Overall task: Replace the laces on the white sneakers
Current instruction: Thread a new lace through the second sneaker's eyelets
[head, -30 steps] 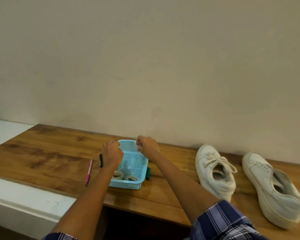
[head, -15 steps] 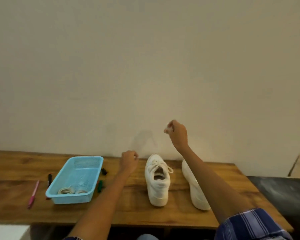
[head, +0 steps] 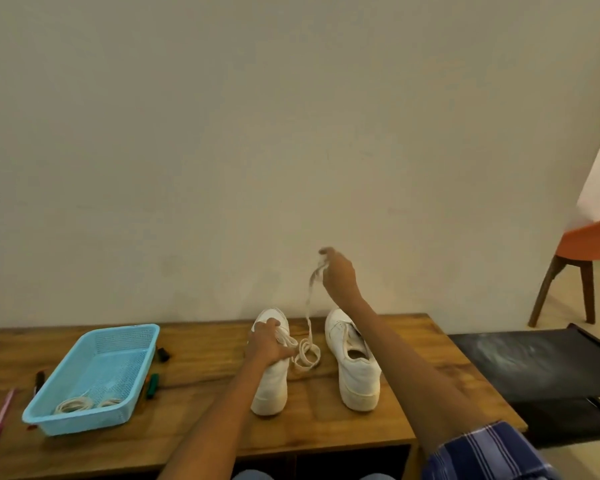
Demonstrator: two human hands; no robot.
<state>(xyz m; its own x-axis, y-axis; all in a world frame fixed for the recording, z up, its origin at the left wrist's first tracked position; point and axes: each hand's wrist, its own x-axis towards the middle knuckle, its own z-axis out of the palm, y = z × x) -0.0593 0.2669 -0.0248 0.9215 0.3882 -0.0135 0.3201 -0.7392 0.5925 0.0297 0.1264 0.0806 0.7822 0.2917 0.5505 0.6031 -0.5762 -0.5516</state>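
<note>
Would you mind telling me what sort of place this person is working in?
Probably a room in a home, or possibly a small office. A low wooden bench stands against a plain painted wall, and an orange chair with wooden legs stands on a pale floor at the right.

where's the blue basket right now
In the head view, the blue basket sits on the wooden table's left side, left of both white sneakers, with markers alongside.

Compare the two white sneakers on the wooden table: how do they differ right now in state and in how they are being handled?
The left sneaker is held at its tongue by the left hand; the right sneaker stands untouched. A lace rises from beside the left sneaker to the right hand, which pinches it; no lace is being pulled at the right sneaker. Both are white, upright, toes toward the wall.
</note>
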